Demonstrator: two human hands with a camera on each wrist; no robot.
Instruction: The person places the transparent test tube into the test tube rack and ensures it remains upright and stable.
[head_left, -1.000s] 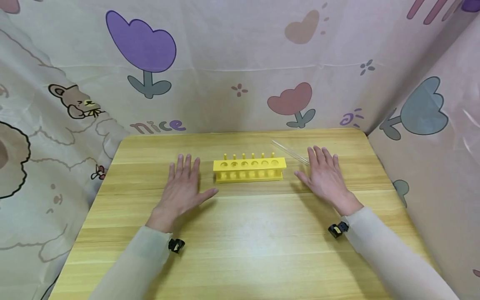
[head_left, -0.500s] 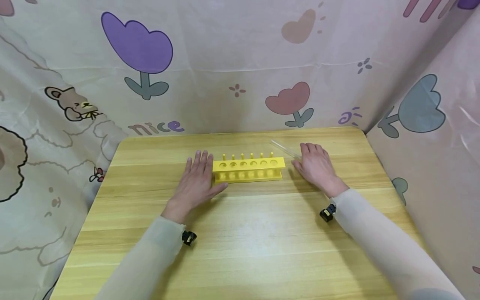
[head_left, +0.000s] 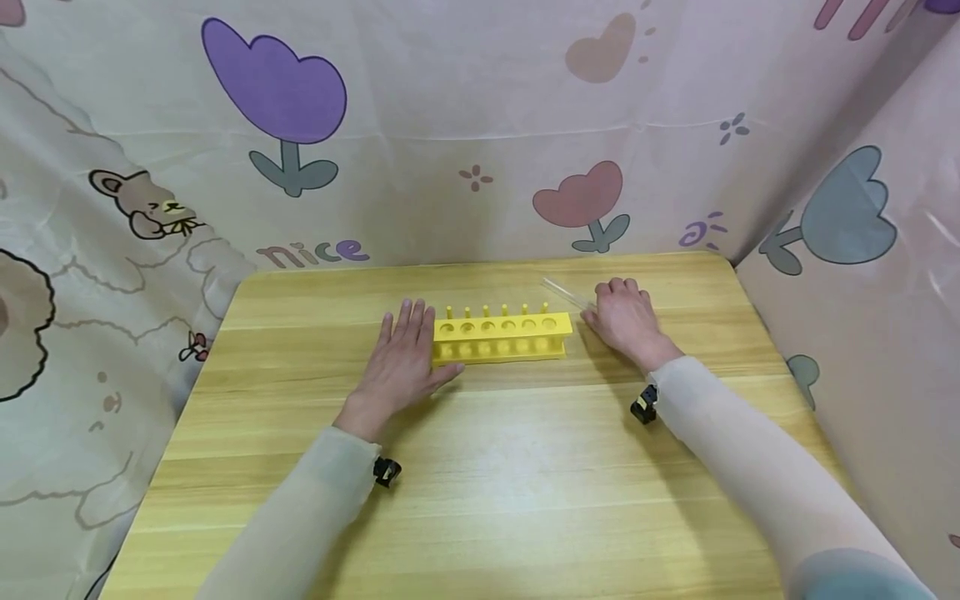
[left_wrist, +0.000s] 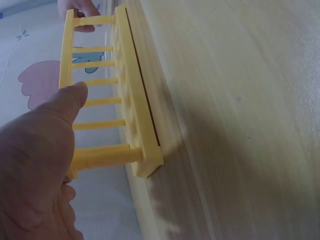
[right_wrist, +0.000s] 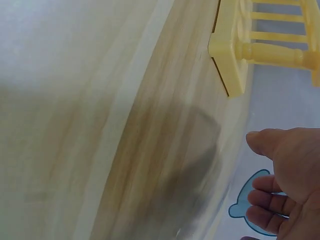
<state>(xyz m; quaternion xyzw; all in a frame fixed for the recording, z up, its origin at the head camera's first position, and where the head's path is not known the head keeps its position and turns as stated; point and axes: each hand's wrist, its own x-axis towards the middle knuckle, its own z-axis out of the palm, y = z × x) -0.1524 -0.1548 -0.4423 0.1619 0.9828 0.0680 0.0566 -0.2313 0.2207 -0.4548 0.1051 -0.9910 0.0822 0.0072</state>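
A yellow test tube rack [head_left: 501, 337] with one row of holes and several pegs along its back stands upright on the wooden table. My left hand [head_left: 400, 362] lies along the rack's left end with fingers extended. In the left wrist view its thumb [left_wrist: 75, 95] overlaps the rack's upper bar. Off the rack's right end, my right hand [head_left: 628, 321] reaches over the near end of a clear slender tube [head_left: 564, 292], which lies slantwise and is partly hidden. The right wrist view shows loosely bent fingers [right_wrist: 267, 202], apart from the thumb.
The wooden table [head_left: 510, 483] ends at the back and right against patterned curtains [head_left: 435, 100]. A small black device [head_left: 387, 472] sits on the left wrist, and another black device [head_left: 644, 405] on the right.
My left hand has moved right, up to the rack's end. My right hand has moved left and away from me over the tube, its fingers now bent. The rack stays in place.
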